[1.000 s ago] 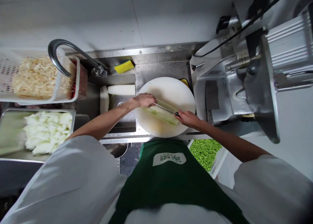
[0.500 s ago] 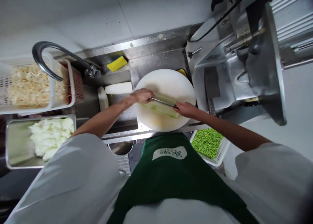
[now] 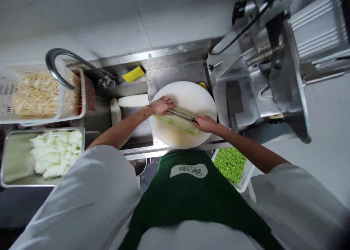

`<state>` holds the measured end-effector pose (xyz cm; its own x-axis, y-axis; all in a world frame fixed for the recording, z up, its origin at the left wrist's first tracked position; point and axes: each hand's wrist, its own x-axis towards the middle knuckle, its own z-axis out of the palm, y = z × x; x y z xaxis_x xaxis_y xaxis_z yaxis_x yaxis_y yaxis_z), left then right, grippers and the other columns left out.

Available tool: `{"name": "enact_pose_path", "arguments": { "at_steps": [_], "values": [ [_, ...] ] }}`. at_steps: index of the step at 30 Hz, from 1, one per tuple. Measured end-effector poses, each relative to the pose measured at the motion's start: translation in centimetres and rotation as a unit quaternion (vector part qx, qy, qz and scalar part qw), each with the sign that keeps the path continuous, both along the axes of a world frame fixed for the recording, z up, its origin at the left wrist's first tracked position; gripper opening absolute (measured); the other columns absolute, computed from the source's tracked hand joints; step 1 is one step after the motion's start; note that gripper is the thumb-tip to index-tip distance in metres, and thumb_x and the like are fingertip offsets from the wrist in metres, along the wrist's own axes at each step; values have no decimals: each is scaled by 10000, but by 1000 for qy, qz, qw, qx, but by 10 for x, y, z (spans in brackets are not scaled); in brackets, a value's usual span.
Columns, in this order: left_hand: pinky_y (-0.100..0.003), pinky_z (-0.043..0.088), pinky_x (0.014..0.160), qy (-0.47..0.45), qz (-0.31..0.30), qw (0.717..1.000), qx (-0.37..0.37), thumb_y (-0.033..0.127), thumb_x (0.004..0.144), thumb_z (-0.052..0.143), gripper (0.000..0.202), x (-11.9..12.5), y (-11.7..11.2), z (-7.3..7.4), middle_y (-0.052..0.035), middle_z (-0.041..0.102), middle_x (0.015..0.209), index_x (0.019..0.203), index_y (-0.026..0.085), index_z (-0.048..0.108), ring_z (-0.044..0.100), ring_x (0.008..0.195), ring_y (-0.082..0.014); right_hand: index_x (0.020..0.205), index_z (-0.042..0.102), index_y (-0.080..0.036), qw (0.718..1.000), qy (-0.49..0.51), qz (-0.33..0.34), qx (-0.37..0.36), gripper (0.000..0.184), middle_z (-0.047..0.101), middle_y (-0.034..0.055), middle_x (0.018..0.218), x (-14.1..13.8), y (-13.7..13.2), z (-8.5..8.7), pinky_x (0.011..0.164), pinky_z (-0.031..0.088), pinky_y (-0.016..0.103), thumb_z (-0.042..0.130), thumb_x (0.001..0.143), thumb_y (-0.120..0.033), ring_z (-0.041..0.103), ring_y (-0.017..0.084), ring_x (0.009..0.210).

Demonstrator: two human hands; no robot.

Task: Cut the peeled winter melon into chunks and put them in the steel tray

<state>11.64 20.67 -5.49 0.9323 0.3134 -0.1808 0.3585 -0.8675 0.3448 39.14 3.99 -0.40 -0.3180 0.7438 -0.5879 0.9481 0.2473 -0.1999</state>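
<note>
A long pale green vegetable (image 3: 179, 123) lies across a round white cutting board (image 3: 191, 95). My left hand (image 3: 161, 106) presses down on its left end, fingers curled over it. In my right hand (image 3: 205, 123) I grip the handle of a knife (image 3: 181, 114), whose blade lies lengthwise along the top of the vegetable, its tip near my left fingers.
A metal slicing machine (image 3: 262, 82) stands right of the board. Left are a sink with a tap (image 3: 71, 62), a yellow sponge (image 3: 133, 74), white radish pieces (image 3: 133, 100), a basket of shreds (image 3: 38, 93) and a steel tray of white chunks (image 3: 54, 153). A basket of green bits (image 3: 231, 164) sits below.
The hands, knife and vegetable hold nearly the same pose on the board; mostly the camera view shifted. My left fingers have spread slightly over the vegetable's end.
</note>
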Motion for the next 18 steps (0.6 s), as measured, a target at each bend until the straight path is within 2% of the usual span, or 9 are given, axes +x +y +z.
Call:
{"name": "enact_pose_path", "arguments": {
  "at_steps": [2,3,4,6,7,9,11,14,18],
  "values": [
    [-495,348,1088,-41,85,995,33,475,870,715,435,-8,-25,6,-125,603,1274,1228,231,666,475,1246,-333,1257,594,-122,1000,-7,7,0,439,734,187,1140,-6,0,5,906,517,376,332,1088,-430,714,313,1065],
    [-507,353,1083,-78,149,984,55,457,892,693,428,-13,-45,7,-134,588,1306,1253,229,653,467,1258,-337,1281,577,-123,1000,-10,12,6,417,738,178,1129,-10,1,7,899,522,373,326,1090,-394,720,305,1048],
    [-501,375,1061,-120,219,966,73,433,932,645,390,-17,-67,6,-139,587,1304,1260,222,645,477,1245,-326,1314,552,-124,1000,-14,18,15,392,740,173,1122,-16,2,10,895,525,373,319,1090,-345,724,299,1037],
    [-471,428,995,-205,357,906,97,362,1011,513,275,-21,-117,-3,-132,634,1160,1182,206,662,537,1126,-283,1380,493,-123,999,-23,39,28,370,743,171,1114,-29,5,14,889,531,378,313,1071,-218,728,296,1030],
    [-454,447,964,-237,394,883,95,334,1033,463,261,-18,-140,-10,-118,649,1074,1121,205,672,560,1060,-261,1402,469,-120,998,-28,52,28,385,743,175,1111,-35,7,15,887,532,377,314,1052,-156,729,295,1033],
    [-422,467,924,-273,414,865,77,327,1050,438,276,-4,-177,-27,-102,661,1014,1053,205,685,579,1013,-238,1425,439,-99,997,-35,73,19,432,744,190,1102,-47,9,15,875,536,362,314,1013,-71,731,293,1037],
    [-420,462,920,-281,422,859,73,372,1045,479,280,17,-198,-44,-105,668,1051,1064,208,705,578,1049,-243,1429,424,-72,996,-34,84,16,449,743,205,1093,-55,8,14,856,542,342,293,1001,-44,735,290,1036],
    [-461,416,977,-267,454,846,84,418,1028,529,287,41,-207,-61,-112,666,1140,1108,235,734,544,1146,-273,1443,393,-31,995,-33,93,16,455,735,230,1101,-62,4,15,849,547,343,250,1011,-54,731,301,1057],
    [-483,368,1030,-244,468,846,74,406,1032,520,282,48,-208,-71,-110,656,1227,1091,250,747,514,1219,-286,1433,390,-35,994,-35,99,22,443,716,250,1145,-68,6,30,899,527,337,256,1012,-62,711,299,1115]
  ]
}}
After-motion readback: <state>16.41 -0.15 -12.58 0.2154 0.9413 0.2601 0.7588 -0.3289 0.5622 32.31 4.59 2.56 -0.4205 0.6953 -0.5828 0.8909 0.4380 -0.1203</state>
